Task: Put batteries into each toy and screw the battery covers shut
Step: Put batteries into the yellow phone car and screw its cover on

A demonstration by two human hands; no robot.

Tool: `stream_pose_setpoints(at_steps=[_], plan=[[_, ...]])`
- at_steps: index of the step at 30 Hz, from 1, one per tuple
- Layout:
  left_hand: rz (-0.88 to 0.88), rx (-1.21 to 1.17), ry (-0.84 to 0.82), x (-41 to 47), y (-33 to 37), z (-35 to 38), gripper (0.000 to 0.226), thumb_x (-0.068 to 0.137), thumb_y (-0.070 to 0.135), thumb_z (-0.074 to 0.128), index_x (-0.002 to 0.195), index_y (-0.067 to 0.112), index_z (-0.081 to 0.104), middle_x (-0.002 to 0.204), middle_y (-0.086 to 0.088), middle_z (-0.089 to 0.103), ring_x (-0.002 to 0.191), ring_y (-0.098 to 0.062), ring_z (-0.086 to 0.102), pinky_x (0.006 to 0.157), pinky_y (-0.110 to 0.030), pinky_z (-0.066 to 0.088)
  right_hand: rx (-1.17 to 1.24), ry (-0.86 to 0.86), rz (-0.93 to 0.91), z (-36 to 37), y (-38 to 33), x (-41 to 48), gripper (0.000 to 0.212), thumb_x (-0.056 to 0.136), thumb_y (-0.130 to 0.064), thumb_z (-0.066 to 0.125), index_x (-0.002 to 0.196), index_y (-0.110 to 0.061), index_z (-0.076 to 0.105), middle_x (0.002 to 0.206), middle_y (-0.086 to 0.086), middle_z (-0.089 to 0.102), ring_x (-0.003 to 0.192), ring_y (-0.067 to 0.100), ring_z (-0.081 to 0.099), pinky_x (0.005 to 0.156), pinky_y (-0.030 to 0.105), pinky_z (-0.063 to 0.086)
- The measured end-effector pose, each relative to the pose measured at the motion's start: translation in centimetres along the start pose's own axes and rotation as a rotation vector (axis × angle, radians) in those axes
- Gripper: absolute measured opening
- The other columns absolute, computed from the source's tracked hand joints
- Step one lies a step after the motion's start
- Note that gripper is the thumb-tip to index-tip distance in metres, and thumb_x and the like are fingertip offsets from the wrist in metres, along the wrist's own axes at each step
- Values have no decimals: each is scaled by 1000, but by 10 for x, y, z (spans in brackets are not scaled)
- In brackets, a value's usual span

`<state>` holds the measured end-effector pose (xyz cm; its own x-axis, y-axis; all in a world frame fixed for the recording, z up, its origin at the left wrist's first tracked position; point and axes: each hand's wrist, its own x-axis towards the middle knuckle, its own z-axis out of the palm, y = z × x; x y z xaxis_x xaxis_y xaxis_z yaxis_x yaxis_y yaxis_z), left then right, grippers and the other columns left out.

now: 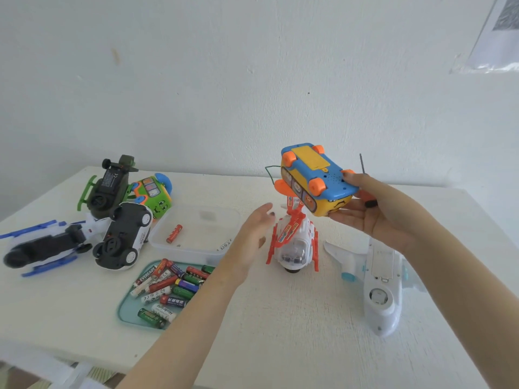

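My right hand holds a blue and yellow toy bus upside down above the table, its yellow battery cover and orange wheels facing up. The same hand also grips a screwdriver with an orange handle, its shaft sticking up behind the bus. My left hand hovers empty with relaxed fingers just left of a red and white helicopter. A teal tray at front left holds several batteries. One red battery lies in a clear plastic container.
A white toy airplane lies belly up at the right. At the left lie a black-bottomed white car, a blue and white helicopter, a green military toy and a green bus. The table's front edge runs near my forearms.
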<state>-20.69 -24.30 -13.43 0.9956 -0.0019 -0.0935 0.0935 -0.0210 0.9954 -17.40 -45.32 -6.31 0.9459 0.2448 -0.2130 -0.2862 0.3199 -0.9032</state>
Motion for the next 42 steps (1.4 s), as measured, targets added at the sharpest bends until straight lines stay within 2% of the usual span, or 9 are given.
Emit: stream_pose_setpoints(at_steps=[5,9,11,16,19,23,29,35,42], plan=[[109,-300,184,-14,9,-39,28,96,27,49,124,24,54,124,-4,60,113,-21,58,95,-34,45,-126,-138,30,29,7,-2,56,68,-28,69,119,-6,61,107,15,70,85,26,71,70,35,60],[293,-221,94,-36,16,-92,95,50,22,70,138,39,38,149,4,42,124,-6,53,97,-34,46,-324,-260,29,59,15,-4,36,67,-31,67,98,-13,71,100,17,72,84,27,68,78,35,59],[370,-58,26,-54,20,-116,110,51,21,74,147,43,24,156,6,32,138,-7,39,106,-37,38,-385,-318,38,79,19,-4,25,64,-32,68,83,-18,76,91,15,73,76,23,68,68,31,60],[350,140,-24,-87,28,-161,90,55,19,83,137,31,47,122,9,65,108,-13,64,84,-24,53,-501,-437,34,133,39,6,27,62,-34,73,85,-19,72,90,7,75,82,22,69,76,32,59],[254,113,40,-101,25,-193,74,51,21,85,120,34,62,111,4,70,98,-16,69,73,-29,58,-531,-460,70,170,59,17,33,67,-35,78,93,-18,70,96,8,74,87,27,66,87,42,54],[178,60,85,-113,23,-241,80,48,18,84,123,23,58,100,-2,71,88,-19,69,68,-32,58,-565,-542,82,215,83,28,29,75,-41,64,96,-21,67,112,-15,66,87,11,66,83,31,53],[180,74,4,-124,22,-304,83,49,22,91,127,25,62,110,-10,70,82,-22,67,65,-33,55,-347,-585,232,263,115,42,33,75,-49,53,75,-16,58,60,-4,58,68,17,59,88,40,47],[126,20,-95,-123,15,-350,69,50,11,81,113,36,69,96,-4,71,76,-21,67,62,-34,56,-511,-767,284,301,145,51,60,73,-57,68,114,-13,65,118,10,66,110,28,62,97,40,49],[119,57,-150,-112,7,-377,79,60,10,76,132,35,57,121,1,65,97,-15,64,73,-29,54,-529,-758,330,326,171,49,60,67,-35,69,119,-8,59,116,12,67,105,28,64,91,39,53]])
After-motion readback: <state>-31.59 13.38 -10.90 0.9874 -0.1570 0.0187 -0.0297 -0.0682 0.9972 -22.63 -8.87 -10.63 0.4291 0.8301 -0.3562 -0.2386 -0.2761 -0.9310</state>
